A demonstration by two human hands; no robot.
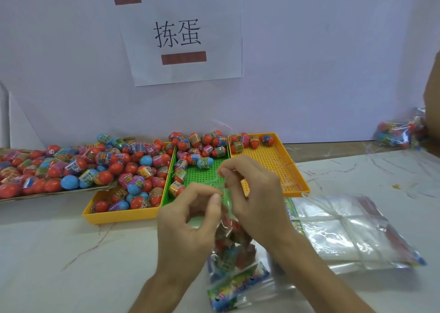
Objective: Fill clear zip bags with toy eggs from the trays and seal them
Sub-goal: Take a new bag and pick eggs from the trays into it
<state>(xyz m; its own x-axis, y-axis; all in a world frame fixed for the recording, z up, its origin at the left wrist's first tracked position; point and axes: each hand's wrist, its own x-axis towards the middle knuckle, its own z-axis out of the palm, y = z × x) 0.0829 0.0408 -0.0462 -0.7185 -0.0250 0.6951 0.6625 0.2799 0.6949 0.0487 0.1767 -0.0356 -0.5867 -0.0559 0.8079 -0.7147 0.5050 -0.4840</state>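
Between 2 hands (183, 224) (257, 193), egg-filled zip bag (232, 243)

Glossy clear plastic bags (342, 231), perforated plastic trays (269, 160), veined marble-look table (59, 253).

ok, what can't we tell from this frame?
Head view:
- bag zip: covered by left hand and right hand; sealed or not, unclear.
- eggs in bag: count lost in blur and creased plastic.
- filled bags far right: blurred, too small to count.
- cardboard box: cut by left edge.
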